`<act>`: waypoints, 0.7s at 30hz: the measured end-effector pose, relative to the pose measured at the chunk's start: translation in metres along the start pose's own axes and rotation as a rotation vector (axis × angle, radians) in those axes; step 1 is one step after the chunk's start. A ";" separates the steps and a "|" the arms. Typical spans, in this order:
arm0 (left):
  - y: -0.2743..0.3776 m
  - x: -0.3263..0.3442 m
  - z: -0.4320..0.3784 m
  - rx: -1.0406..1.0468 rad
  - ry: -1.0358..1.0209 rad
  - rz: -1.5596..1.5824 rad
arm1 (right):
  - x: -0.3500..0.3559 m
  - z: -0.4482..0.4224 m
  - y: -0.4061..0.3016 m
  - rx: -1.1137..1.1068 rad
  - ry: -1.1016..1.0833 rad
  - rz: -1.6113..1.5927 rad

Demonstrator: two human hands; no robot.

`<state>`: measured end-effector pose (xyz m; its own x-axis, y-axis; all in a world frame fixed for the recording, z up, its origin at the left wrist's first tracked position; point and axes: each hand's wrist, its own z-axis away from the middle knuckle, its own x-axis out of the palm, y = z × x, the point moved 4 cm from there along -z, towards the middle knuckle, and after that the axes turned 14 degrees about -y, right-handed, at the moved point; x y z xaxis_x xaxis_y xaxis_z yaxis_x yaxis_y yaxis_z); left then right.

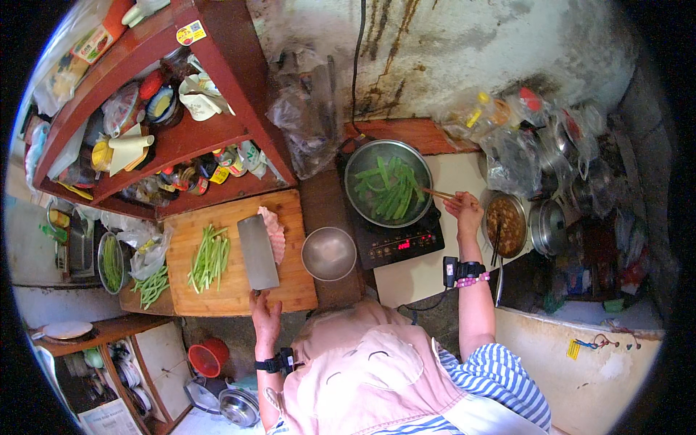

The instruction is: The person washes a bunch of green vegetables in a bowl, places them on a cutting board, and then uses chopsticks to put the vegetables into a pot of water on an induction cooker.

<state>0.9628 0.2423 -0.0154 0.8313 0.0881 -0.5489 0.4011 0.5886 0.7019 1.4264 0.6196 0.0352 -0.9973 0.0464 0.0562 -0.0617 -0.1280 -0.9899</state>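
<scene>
My right hand [463,209] holds wooden chopsticks [439,193], their tips among cut green vegetable pieces [389,187] in a round, dark-bottomed pan [365,209]. Beneath the pan is a black induction cooker [402,251] with a lit red display. My left hand [265,314] is at the handle end of a cleaver [258,253], by the front edge of a wooden cutting board [239,304]. Whether its fingers grip the handle is unclear. The blade lies flat, partly over a pale pink, ridged piece [277,239]. Cut green stalks [209,258] lie to its left.
A metal bowl [329,254] sits between board and cooker. Right of my right hand is a pan of brown stew [505,225] with dark chopsticks. Green beans [151,288] lie left of the board. A red shelf unit [217,133] stands behind it. A power cord [356,65] hangs behind the cooker.
</scene>
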 end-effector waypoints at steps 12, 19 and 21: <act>0.002 -0.002 -0.005 0.021 -0.013 0.084 | 0.024 0.003 0.012 -0.032 -0.114 0.030; -0.001 0.001 -0.002 0.024 -0.019 0.085 | 0.045 0.009 0.002 0.020 -0.197 0.086; 0.003 0.001 -0.001 0.024 -0.008 0.089 | 0.051 0.012 -0.001 -0.008 -0.174 0.158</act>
<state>0.9642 0.2449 -0.0140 0.8667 0.1328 -0.4808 0.3348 0.5597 0.7581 1.3754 0.6106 0.0410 -0.9864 -0.1448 -0.0783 0.0950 -0.1121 -0.9891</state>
